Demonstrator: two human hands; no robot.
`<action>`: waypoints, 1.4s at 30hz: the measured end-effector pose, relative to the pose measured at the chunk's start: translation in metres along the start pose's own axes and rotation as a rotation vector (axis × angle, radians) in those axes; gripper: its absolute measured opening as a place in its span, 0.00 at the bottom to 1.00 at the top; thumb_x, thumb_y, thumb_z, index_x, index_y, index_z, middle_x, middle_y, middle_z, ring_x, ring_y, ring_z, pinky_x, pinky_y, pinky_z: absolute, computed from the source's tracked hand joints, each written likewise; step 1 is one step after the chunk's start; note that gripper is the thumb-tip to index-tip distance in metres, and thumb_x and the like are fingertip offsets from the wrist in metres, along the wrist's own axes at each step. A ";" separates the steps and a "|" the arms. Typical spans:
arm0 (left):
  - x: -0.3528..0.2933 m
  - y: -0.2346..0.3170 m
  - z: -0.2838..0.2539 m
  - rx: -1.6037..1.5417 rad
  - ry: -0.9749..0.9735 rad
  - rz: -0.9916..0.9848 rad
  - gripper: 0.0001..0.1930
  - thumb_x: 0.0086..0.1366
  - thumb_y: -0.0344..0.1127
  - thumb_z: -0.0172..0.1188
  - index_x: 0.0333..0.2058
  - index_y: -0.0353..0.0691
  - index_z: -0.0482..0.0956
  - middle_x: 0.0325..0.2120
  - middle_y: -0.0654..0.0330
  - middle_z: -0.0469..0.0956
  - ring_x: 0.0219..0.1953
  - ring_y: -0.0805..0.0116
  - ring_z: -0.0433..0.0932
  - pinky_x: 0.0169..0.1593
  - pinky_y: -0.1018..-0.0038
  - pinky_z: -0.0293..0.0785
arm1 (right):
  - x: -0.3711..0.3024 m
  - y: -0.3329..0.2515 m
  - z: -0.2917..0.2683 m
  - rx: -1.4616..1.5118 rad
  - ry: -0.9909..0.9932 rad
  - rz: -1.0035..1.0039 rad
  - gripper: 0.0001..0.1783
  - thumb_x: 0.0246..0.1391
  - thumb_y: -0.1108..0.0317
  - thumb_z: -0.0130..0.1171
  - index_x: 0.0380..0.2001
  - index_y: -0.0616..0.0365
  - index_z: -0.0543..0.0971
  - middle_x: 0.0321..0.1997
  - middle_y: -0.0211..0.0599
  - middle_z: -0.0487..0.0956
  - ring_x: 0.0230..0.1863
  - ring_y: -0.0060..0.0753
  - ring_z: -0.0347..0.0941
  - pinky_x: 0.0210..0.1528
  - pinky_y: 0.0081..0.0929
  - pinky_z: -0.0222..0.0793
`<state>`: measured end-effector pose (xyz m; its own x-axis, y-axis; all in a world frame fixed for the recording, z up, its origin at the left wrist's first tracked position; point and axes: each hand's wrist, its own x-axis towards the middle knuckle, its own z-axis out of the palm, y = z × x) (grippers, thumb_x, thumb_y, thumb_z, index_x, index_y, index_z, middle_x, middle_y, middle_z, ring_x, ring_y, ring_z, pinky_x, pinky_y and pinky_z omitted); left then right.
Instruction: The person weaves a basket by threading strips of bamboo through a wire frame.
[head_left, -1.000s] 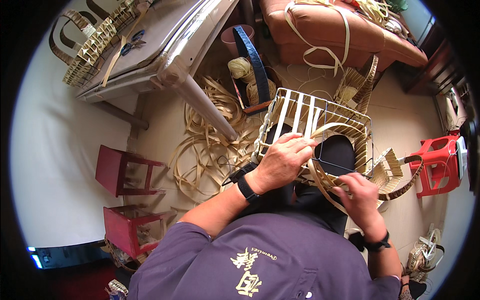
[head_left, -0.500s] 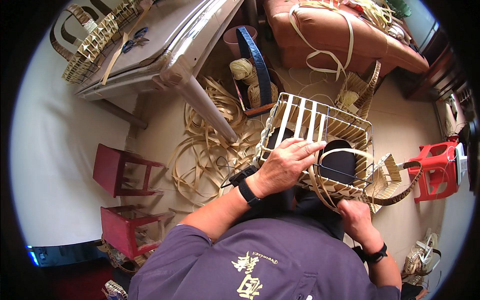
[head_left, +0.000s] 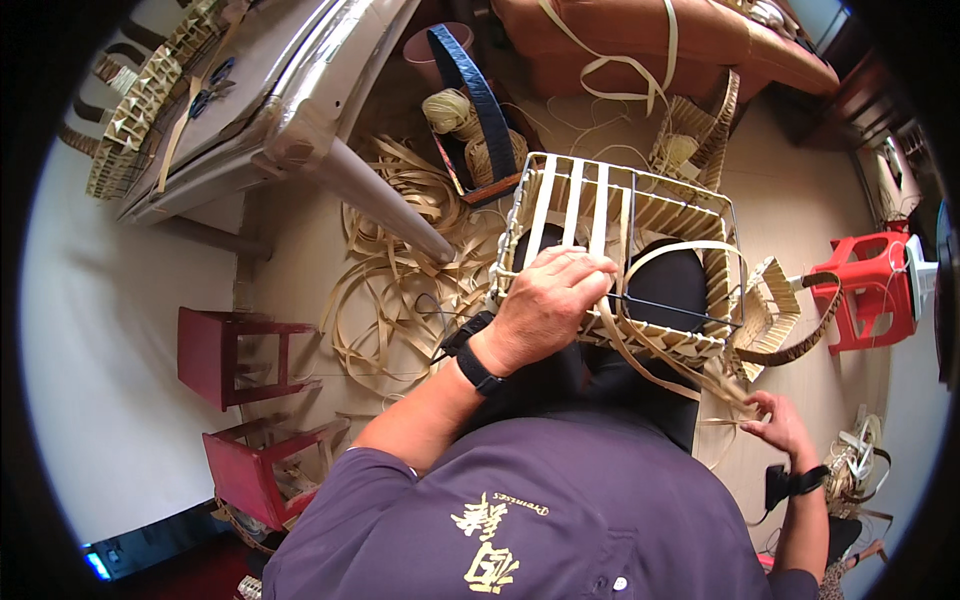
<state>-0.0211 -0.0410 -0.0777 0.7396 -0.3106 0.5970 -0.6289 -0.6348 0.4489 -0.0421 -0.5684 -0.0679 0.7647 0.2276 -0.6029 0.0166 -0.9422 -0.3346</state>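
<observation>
A rectangular basket (head_left: 715, 270) with a dark wire frame and pale flat strips woven round its sides rests on my lap. Several pale strips (head_left: 572, 205) run side by side across the left part of its open face. My left hand (head_left: 555, 300) is closed on the basket's near edge, where the strips meet the wire; its fingertips are partly hidden. From there a long tan strip (head_left: 650, 372) runs to the right, and another length loops over the frame. Out to the right, my right hand (head_left: 778, 425) pinches the long strip between thumb and fingers.
Loose strips (head_left: 385, 320) lie tangled on the floor, left of the basket. A table (head_left: 300, 130) with scissors (head_left: 212, 88) stands at upper left. Two red wooden stools (head_left: 215, 355) are at left, a red plastic stool (head_left: 865, 290) at right. Small handled baskets (head_left: 770, 310) sit nearby.
My right hand has moved outward to the right from beside the basket's near edge, drawing the strip out with it. My left hand stays on the basket's edge. The whole view has shifted slightly.
</observation>
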 end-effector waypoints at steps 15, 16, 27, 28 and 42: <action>-0.001 -0.005 0.003 -0.128 0.001 -0.031 0.06 0.65 0.25 0.69 0.38 0.41 0.82 0.53 0.59 0.89 0.55 0.50 0.87 0.66 0.54 0.79 | -0.081 0.270 0.004 -0.594 -0.141 0.324 0.40 0.33 0.59 0.89 0.55 0.53 0.89 0.52 0.54 0.89 0.54 0.58 0.87 0.58 0.48 0.85; -0.001 -0.001 -0.001 -0.064 -0.034 -0.022 0.06 0.65 0.25 0.69 0.38 0.41 0.82 0.53 0.59 0.89 0.55 0.50 0.87 0.66 0.54 0.79 | -0.027 0.224 0.008 -0.572 -0.196 0.428 0.36 0.44 0.68 0.82 0.61 0.53 0.85 0.60 0.54 0.86 0.63 0.60 0.83 0.63 0.48 0.83; 0.002 -0.003 -0.003 -0.042 -0.014 -0.009 0.05 0.66 0.24 0.68 0.38 0.40 0.81 0.51 0.57 0.89 0.53 0.49 0.86 0.63 0.55 0.79 | 0.062 -0.216 0.050 0.086 0.233 -0.586 0.15 0.72 0.60 0.68 0.53 0.57 0.87 0.44 0.52 0.89 0.43 0.59 0.87 0.47 0.48 0.83; 0.001 -0.004 -0.003 -0.047 -0.006 -0.008 0.06 0.66 0.24 0.69 0.39 0.40 0.81 0.51 0.57 0.89 0.53 0.49 0.86 0.62 0.55 0.79 | 0.066 -0.226 0.050 0.197 0.176 -0.614 0.15 0.72 0.60 0.67 0.53 0.57 0.87 0.43 0.53 0.88 0.43 0.60 0.87 0.47 0.48 0.82; 0.002 -0.001 0.004 -0.073 0.030 0.022 0.06 0.65 0.27 0.68 0.39 0.40 0.81 0.51 0.59 0.89 0.54 0.50 0.87 0.63 0.57 0.81 | -0.041 0.189 0.056 -0.719 -0.535 0.133 0.14 0.59 0.59 0.69 0.46 0.47 0.90 0.44 0.45 0.90 0.47 0.57 0.87 0.52 0.50 0.84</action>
<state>-0.0176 -0.0436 -0.0797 0.7187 -0.3022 0.6262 -0.6617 -0.5740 0.4824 -0.1059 -0.7416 -0.1470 0.3903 0.0200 -0.9205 0.4851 -0.8542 0.1871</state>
